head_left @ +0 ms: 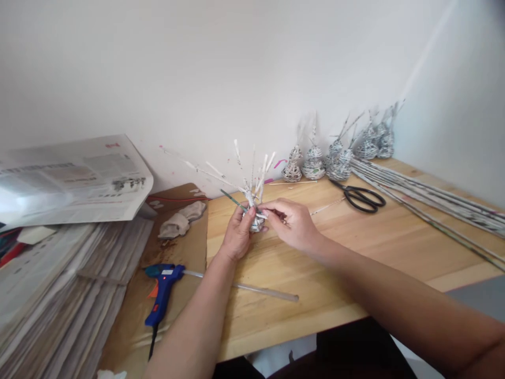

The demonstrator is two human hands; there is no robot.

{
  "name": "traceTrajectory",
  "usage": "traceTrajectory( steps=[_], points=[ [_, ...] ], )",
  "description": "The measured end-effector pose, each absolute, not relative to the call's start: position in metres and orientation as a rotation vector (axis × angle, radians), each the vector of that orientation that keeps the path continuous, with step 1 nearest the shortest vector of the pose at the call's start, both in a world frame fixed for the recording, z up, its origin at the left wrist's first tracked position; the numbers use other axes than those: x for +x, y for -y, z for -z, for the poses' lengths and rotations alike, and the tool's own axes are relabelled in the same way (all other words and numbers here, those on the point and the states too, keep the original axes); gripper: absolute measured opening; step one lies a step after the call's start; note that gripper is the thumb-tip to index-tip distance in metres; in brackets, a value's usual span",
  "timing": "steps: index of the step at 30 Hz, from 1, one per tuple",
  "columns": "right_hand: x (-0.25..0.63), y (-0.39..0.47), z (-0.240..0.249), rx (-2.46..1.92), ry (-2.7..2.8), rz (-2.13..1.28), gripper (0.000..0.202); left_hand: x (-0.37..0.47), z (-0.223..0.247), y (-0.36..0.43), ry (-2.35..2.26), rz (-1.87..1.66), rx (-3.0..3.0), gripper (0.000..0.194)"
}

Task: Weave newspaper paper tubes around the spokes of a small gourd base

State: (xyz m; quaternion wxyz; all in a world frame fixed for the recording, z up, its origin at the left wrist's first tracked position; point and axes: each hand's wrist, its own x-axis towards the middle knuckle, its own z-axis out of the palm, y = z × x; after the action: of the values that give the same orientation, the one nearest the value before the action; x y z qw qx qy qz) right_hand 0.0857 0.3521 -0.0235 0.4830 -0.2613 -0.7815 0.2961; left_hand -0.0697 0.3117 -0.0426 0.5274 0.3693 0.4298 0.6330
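A small woven paper piece (257,225) is held above the wooden table, with several rolled newspaper sticks fanning up and outward from it. My left hand (239,231) is closed around its left side, thumb in front. On the right, my right hand (290,221) pinches a rolled paper strip (261,215) at the front of the weave. One dark green stick (232,200) juts out to the upper left. My fingers hide much of the woven body.
Several finished woven paper figures (313,162) line the wall. Black scissors (361,199) and long paper rolls (426,195) lie right. A blue glue gun (161,295) with a glue stick (268,291) rests on cardboard (193,221), beside stacked newspapers (90,284).
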Motion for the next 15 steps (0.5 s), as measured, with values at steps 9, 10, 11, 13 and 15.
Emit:
traceTrajectory(
  steps=[9, 10, 11, 13, 15],
  points=[
    [0.091, -0.343, 0.018, -0.559, 2.121, -0.382, 0.017, -0.07, 0.045, -0.316, -1.028, -1.643, 0.871, 0.037],
    [0.09, -0.341, 0.019, -0.574, 2.212, -0.391, 0.021, -0.071, 0.045, -0.316, -1.035, -1.666, 0.864, 0.036],
    [0.089, -0.339, 0.022, -0.607, 2.308, -0.419, 0.022, -0.07, 0.044, -0.317, -1.045, -1.687, 0.846, 0.036],
    [0.085, -0.341, 0.031, -0.698, 2.43, -0.517, 0.02, -0.07, 0.041, -0.316, -1.059, -1.719, 0.798, 0.038],
    [0.08, -0.347, 0.04, -0.784, 2.365, -0.691, 0.017, -0.07, 0.037, -0.316, -1.049, -1.737, 0.762, 0.04]
  ],
)
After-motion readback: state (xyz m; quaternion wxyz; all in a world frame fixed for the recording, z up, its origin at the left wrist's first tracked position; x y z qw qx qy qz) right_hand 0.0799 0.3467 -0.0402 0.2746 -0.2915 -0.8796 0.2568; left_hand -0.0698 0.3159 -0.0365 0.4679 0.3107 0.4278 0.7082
